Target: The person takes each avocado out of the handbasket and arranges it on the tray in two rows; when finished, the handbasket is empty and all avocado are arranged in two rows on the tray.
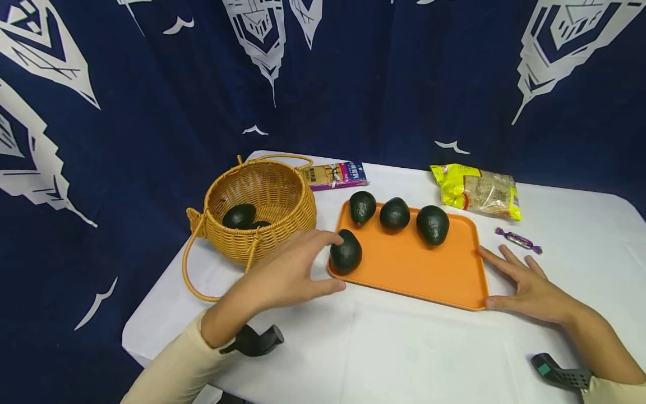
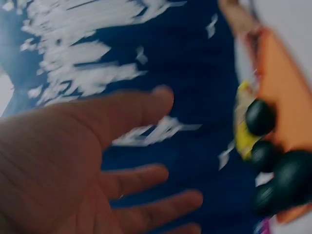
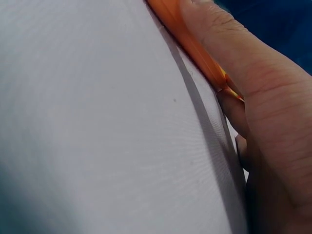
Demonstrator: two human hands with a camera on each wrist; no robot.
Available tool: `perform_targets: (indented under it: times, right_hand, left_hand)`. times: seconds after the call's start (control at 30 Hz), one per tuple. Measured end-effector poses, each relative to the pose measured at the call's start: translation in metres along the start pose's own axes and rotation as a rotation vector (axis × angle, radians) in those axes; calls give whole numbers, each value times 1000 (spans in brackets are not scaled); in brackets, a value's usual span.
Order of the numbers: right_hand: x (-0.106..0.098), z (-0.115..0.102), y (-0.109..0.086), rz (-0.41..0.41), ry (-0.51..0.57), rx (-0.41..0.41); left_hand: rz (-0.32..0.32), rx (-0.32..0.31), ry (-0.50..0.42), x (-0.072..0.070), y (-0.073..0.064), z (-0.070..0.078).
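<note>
Several dark green avocados lie on an orange tray (image 1: 398,269). My left hand (image 1: 287,272) is over the tray's left end, thumb and fingers spread about the nearest avocado (image 1: 346,252). In the left wrist view, the left hand (image 2: 97,161) has its fingers apart with nothing between them, avocados (image 2: 292,178) off to the right. My right hand (image 1: 530,286) rests at the tray's right end, thumb by the near corner and forefinger at the side rim. The right wrist view shows the right thumb (image 3: 243,53) against the tray's edge (image 3: 190,46).
Left of the tray stands a wicker basket (image 1: 298,216) with avocados (image 1: 239,216) inside, its handle hanging over the near side. Behind are a purple-and-gold packet (image 1: 338,175) and a yellow bag (image 1: 479,191). A purple wrapped candy (image 1: 518,240) lies beyond the right hand.
</note>
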State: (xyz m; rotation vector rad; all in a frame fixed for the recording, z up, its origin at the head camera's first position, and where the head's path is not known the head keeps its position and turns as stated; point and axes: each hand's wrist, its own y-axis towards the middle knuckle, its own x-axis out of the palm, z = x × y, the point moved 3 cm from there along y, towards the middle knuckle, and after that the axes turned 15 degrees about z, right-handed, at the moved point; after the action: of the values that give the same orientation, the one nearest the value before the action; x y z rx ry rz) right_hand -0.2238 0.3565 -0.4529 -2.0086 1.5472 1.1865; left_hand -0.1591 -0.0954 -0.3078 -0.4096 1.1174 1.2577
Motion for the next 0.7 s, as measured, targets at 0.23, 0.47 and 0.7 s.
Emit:
perform_targets:
  times: [0.23, 0.47, 0.7]
  right_hand:
    - [2, 2, -2, 8, 4, 17]
    - [6, 3, -2, -8, -8, 28]
    - [1, 3, -3, 7, -5, 21]
  left_hand:
    - [-160, 96, -225, -75, 48, -54]
    - [-497, -43, -484, -111, 100, -135]
    - [-773, -231, -357, -82, 130, -175]
